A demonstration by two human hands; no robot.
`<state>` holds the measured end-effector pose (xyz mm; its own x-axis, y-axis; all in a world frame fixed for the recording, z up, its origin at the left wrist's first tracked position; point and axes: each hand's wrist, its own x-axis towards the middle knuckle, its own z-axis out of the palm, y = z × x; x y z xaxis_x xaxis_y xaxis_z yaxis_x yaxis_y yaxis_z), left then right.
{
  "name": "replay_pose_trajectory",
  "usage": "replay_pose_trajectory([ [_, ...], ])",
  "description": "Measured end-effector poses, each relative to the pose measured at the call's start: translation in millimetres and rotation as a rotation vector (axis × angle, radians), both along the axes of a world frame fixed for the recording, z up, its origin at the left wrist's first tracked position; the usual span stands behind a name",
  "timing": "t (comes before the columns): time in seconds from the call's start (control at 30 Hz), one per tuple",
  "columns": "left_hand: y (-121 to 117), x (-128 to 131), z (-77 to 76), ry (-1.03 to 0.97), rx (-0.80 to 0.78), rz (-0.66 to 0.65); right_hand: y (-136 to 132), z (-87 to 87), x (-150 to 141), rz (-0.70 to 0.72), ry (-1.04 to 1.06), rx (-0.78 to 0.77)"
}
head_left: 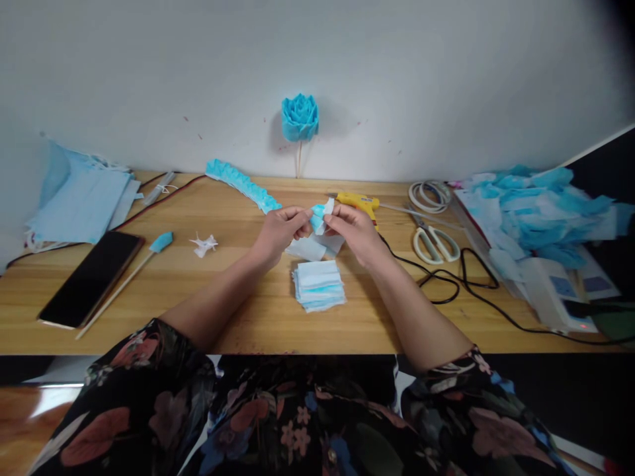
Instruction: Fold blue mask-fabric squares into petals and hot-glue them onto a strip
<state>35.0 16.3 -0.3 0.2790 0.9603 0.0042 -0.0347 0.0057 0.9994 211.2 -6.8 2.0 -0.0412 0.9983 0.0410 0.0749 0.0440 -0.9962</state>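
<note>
Between my two hands, above the middle of the table, is a small folded piece of blue and white mask fabric. My left hand pinches its left side and my right hand pinches its right side. Under the hands lie loose pale fabric pieces. Closer to me sits a stack of cut fabric squares. A row of folded blue petals runs along the table behind my left hand. Just beyond my right hand lies a yellow glue gun.
A blue fabric rose on a stick stands at the wall. Left are face masks, a phone, a blue-tipped stick and a white scrap. Right are scissors, a tape roll, black cable and piled blue fabric.
</note>
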Motion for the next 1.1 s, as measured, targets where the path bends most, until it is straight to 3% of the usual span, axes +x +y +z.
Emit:
replay_pose_trajectory([
  [0.63, -1.8, -0.9, 1.4, -0.021, 0.012, 0.068, -1.1, -1.9, -2.5, 0.061, -0.110, 0.068],
  [1.1, -2.4, -0.3, 1.2, -0.039, -0.001, 0.060, 1.9, -5.8, -1.0, -0.008, -0.109, 0.126],
])
